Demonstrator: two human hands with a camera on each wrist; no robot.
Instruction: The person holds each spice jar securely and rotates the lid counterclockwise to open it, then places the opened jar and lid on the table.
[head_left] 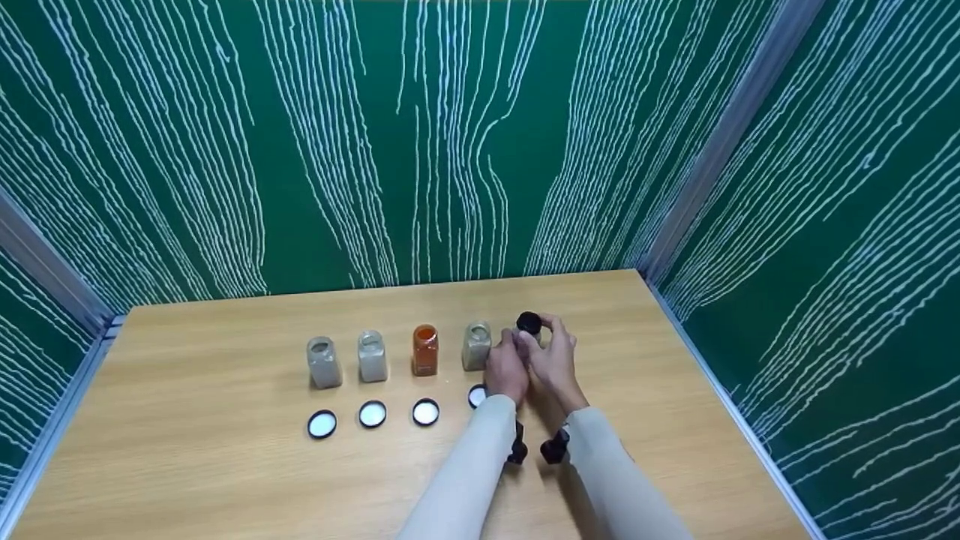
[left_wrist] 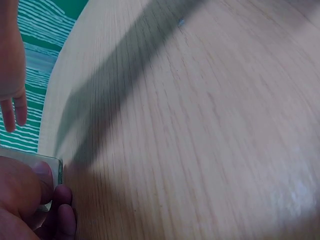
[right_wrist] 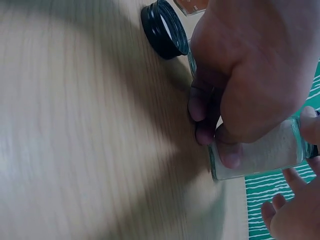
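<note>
A square glass jar [right_wrist: 272,155] with pale contents stands at the right end of a row, its black lid [head_left: 529,322] on top. My left hand [head_left: 506,371] grips the jar low down, thumb and fingers around its base in the right wrist view. From the right, my right hand [head_left: 555,360] pinches the lid between thumb and fingers; its other fingers spread away from the glass. In the left wrist view my left hand [left_wrist: 22,195] hides most of the jar. Just left of the hands is an uncapped jar [head_left: 476,349] with greenish-grey contents.
Farther left stand an uncapped orange jar [head_left: 425,354] and two uncapped jars with pale contents [head_left: 373,360] [head_left: 325,366]. Several black-rimmed lids [head_left: 322,424] lie white side up before them. Green, white-streaked walls [head_left: 465,150] enclose the wooden table [head_left: 225,465].
</note>
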